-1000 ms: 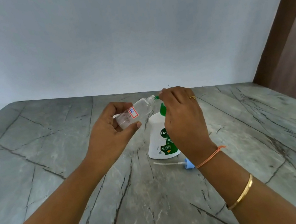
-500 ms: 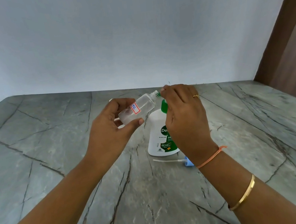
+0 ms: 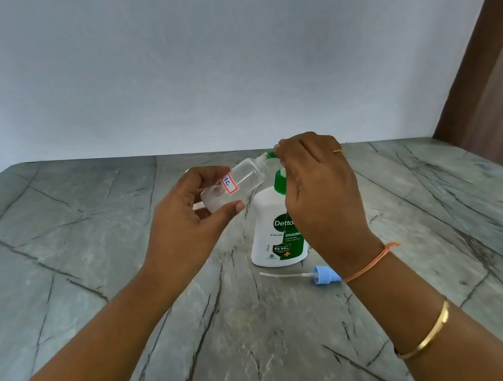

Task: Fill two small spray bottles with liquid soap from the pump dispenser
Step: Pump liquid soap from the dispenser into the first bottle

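Toward the table's far edge: dispenser (image 3: 275, 236) stands upright on the table (image 3: 88, 249), white with a green label.
Bottle (image 3: 248, 177): clear, uncapped, held tilted above the table just left of the dispenser, its mouth up against the green spout (image 3: 269, 155).
Left hand (image 3: 184, 230): fingers and thumb curled round the bottle's lower half.
Right hand (image 3: 319, 192): fingers curled over the dispenser's top, apparently pressing it, though the contact is hidden.
Cap (image 3: 324, 276): blue, with its tube, lying just nearer than the dispenser.
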A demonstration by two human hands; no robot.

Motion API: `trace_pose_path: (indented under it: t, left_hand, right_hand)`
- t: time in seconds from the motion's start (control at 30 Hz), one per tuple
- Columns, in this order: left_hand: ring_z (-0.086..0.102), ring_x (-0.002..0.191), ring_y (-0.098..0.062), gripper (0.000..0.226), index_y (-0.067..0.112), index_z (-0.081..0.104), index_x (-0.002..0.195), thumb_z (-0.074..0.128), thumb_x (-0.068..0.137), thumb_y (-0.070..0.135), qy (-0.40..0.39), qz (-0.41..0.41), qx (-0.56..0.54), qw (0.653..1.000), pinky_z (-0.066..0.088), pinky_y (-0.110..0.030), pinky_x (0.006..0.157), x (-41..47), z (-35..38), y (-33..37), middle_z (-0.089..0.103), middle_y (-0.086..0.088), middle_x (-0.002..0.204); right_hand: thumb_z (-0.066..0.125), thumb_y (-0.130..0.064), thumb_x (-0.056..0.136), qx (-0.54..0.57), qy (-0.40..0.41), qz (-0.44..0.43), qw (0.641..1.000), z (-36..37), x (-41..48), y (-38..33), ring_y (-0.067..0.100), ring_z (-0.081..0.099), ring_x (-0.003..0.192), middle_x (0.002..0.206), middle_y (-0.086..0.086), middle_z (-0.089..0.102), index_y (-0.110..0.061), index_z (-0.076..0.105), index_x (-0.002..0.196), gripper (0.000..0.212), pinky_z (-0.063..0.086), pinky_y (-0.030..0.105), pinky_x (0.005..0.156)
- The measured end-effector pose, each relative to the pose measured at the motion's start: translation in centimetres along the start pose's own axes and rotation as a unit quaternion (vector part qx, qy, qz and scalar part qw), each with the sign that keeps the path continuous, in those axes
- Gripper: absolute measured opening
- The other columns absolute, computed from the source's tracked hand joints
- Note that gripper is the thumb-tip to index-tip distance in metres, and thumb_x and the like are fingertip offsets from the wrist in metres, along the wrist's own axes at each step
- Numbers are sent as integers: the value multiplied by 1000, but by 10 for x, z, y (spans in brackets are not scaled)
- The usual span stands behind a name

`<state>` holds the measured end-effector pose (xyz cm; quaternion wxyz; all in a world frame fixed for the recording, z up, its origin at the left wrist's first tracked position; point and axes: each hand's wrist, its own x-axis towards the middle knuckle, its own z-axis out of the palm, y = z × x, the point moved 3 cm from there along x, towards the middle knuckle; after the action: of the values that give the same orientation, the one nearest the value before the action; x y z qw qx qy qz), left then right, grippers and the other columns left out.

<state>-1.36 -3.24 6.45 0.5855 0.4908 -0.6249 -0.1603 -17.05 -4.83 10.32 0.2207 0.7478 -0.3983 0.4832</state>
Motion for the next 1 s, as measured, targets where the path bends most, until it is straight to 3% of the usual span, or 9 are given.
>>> trace_pose_path:
  t: [0.13,0.63,1.0]
  left_hand:
    - [59,90,5,38,43,57,98,76,71,24,0,1,2,1000,49,-8,67,1,-1,0,62,21,96]
    - [66,91,-11,39,39,57,100,75,70,23,-13,-13,-24,1000,57,-24,71,-1,-1,0,63,13,104]
    - [65,83,3,39,40,57,97,76,69,20,-15,-7,-34,999,48,-8,63,1,-6,2,63,20,100]
  right_hand:
    - [59,20,59,-15,16,3,1000,8,-12,-1,35,57,77,85,18,63,5,64,88,33,42,34,71]
    - [62,18,66,13,-17,9,1000,-3,2,1,35,57,73,80,19,63,4,63,83,22,46,34,64]
    - [60,17,61,19,0,11,1000,2,-6,1,35,57,74,81,18,63,3,64,84,27,47,35,65]
